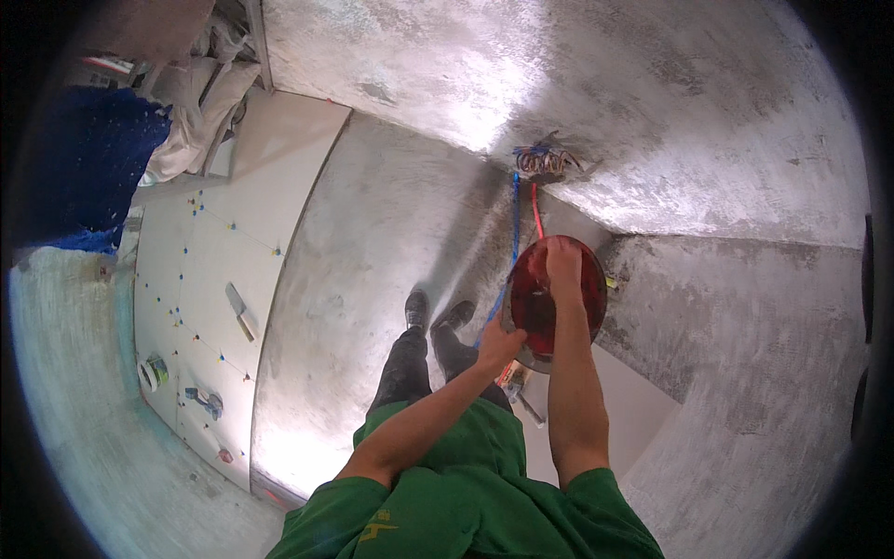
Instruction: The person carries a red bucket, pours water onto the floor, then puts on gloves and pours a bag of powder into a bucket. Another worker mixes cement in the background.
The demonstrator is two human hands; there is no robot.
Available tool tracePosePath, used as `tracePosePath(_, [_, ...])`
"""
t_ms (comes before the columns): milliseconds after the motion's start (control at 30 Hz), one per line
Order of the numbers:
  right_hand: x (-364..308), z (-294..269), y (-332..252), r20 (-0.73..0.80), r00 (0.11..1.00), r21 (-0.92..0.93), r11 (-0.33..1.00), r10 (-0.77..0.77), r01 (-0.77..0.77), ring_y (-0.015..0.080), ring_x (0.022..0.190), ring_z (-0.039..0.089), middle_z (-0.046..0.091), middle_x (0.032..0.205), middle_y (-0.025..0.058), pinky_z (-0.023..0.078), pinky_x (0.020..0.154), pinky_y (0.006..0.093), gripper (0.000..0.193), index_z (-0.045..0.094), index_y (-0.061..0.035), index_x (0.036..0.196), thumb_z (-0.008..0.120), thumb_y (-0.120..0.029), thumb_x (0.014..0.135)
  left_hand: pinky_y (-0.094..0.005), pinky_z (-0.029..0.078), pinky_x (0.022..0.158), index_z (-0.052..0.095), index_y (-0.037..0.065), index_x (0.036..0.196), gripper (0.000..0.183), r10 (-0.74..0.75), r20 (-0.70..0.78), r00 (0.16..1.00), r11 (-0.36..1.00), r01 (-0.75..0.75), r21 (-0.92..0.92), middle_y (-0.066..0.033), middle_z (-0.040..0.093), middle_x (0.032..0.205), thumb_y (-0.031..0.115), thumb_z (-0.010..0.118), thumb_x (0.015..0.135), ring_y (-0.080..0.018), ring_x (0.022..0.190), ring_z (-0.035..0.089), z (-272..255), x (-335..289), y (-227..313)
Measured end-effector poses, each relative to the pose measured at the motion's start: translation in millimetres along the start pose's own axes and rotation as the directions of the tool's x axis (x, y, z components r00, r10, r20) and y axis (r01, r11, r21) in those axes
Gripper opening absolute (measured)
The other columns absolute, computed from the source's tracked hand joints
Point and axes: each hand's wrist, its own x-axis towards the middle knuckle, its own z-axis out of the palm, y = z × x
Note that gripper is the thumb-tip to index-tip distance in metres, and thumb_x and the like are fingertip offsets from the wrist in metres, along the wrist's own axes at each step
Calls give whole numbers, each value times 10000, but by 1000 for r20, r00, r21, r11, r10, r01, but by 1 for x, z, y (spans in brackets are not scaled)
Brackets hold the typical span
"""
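Observation:
A dark red, round basin-like vessel [534, 279] is tilted in front of me, its open side toward me. My left hand [503, 343] grips its near left rim, with the thumb lapping over the edge. My right hand [562, 265] is closed at the far side of the vessel, over its red inside. Its fingertips are hidden, so whether it holds the rim or something small does not show. The right forearm crosses in front of the vessel.
Blue tubing [516, 219] and red tubing [535, 212] run down from coiled wires [547, 163] at the wall. A broad-bladed knife or scraper [238, 310] lies on a pale panel [298, 149] at left. A blue cloth [79, 158] hangs at far left. A second pale board [619, 405] lies near right.

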Motion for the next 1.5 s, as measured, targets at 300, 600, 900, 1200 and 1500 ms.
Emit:
tracePosePath(300, [-54,48,-219,98,733,181,736,-674,652,119,796,589,616,862,58,496,729,259,291,613,25,990,458,-216,933,-403,470,815,584,-2,1050,444,32,-181,983,996,-47,-81,-229,631,965,201,626,658,-367,951,599,-27,-13,30])
tracePosePath(600, [13,0,25,-42,983,-356,922,-177,151,122,599,559,609,762,56,470,486,275,229,620,-9,926,525,-209,869,-392,465,798,568,22,1074,470,14,-199,980,989,-43,-139,-189,647,932,171,606,631,-334,899,614,-33,-6,17])
tracePosePath(900, [-11,54,-17,182,983,33,999,-3,-3,203,535,573,599,671,128,464,468,319,277,593,-3,737,476,-226,854,-400,463,825,566,12,1083,473,13,-250,968,975,-68,-210,-193,642,957,158,613,635,-343,941,604,-37,-9,4])
tracePosePath(1200, [-66,106,-216,345,694,117,762,-632,636,200,887,619,622,965,125,499,787,300,364,565,58,1067,506,-265,910,-403,471,809,562,24,1100,500,-6,-366,930,990,-45,-130,-199,640,946,171,617,626,-335,922,612,-59,-20,-6])
tracePosePath(1500, [-18,74,80,60,868,-574,695,-493,434,137,590,563,569,666,54,466,522,263,216,594,-51,798,544,-253,853,-382,454,852,546,43,1135,524,31,-301,953,926,-140,-350,-208,628,987,164,609,629,-333,982,593,-87,-43,-51])
